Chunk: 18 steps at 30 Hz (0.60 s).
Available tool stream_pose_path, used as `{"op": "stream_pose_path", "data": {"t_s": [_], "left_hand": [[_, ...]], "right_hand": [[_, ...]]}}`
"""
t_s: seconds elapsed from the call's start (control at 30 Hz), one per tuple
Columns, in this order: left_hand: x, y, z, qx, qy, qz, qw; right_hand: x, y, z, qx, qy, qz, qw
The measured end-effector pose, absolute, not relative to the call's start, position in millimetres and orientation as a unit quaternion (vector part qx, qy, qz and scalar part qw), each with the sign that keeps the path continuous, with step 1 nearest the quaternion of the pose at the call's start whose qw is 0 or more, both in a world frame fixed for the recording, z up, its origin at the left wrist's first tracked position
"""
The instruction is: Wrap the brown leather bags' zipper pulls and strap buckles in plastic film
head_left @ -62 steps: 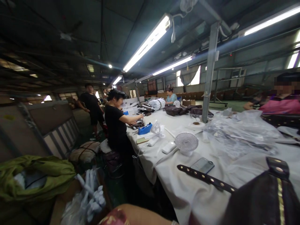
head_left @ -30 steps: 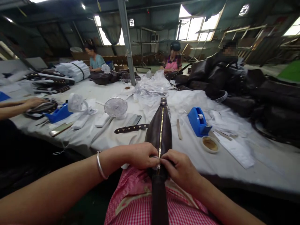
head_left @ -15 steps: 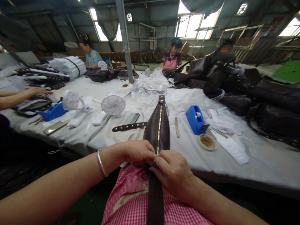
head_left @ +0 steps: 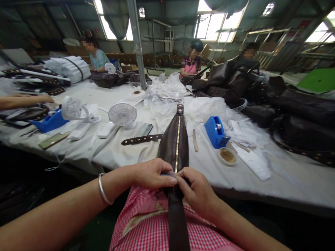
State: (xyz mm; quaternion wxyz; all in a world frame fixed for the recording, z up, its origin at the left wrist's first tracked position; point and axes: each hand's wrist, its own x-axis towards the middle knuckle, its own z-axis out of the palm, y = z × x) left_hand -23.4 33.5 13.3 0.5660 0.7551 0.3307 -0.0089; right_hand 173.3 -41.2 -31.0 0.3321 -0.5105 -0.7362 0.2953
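A dark brown leather bag (head_left: 167, 148) lies lengthwise before me, its gold zipper (head_left: 178, 143) running toward my body. From its near end a wide brown strap (head_left: 178, 223) hangs over my checked apron. At the near zipper end, my left hand (head_left: 154, 174) pinches a thin bluish-grey strip (head_left: 167, 173) between thumb and fingers. My right hand (head_left: 196, 188) is closed on the bag's near end, its fingertips meeting the left thumb. What lies under the fingertips is hidden. A studded strap (head_left: 141, 139) sticks out left from the bag.
Left on the table are a white fan (head_left: 122, 114), a phone (head_left: 144, 130) and a blue tape dispenser (head_left: 49, 121), near a co-worker's hand. Right are another blue tape dispenser (head_left: 216, 132), a small dish (head_left: 227, 156) and piled brown bags (head_left: 300, 115). A post (head_left: 137, 45) rises behind.
My left thumb has straightened along the bluish-grey strip, which now shows between the fingers. Both hands stay at the zipper's near end. The view has shifted slightly right.
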Motion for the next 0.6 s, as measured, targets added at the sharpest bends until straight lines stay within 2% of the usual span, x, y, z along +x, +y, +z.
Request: {"op": "stream_pose_path", "data": {"t_s": [0.13,0.23,0.5,0.6], "left_hand": [[-22,29,14,0.807,0.319,0.01,0.497],[-21,30,17,0.813,0.326,0.02,0.482],[-18,29,20,0.815,0.34,0.024,0.468],[-16,28,24,0.801,0.362,0.022,0.476]], "right_hand": [[178,-37,-31,-0.506,-0.692,0.387,0.339],[183,-36,-29,-0.506,-0.672,0.399,0.365],[179,-32,-24,-0.46,-0.728,0.326,0.39],[177,-35,-27,-0.413,-0.79,0.215,0.4]]}}
